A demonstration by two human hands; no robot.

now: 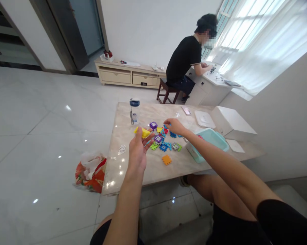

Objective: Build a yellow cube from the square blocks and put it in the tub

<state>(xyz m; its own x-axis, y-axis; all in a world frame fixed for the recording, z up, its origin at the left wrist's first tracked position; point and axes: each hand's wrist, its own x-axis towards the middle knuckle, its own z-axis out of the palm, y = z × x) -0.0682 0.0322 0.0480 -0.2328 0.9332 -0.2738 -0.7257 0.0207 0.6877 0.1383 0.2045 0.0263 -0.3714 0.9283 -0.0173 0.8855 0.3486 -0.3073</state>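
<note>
My left hand (138, 149) is raised over the near left part of the table, its thumb closed on a yellow interlocking block piece (143, 132) while the other fingers stick out. Over the far side of a loose pile, my right hand (175, 126) reaches down with bent fingers, pinching at a light-blue interlocking block piece (166, 126). Between the hands lie several toothed pieces: a purple one (153, 125), a second purple one with a white insert (158, 139), a blue one (163, 147) and a green one (154, 146). An orange piece (166, 160) lies nearer me.
A turquoise bin (223, 144) stands under my right forearm, beside a white lid (204, 119) and white box (233, 124). A clear bottle (135, 114) stands at the back left. White pieces (122, 149) lie left. A person (185, 58) sits at another table.
</note>
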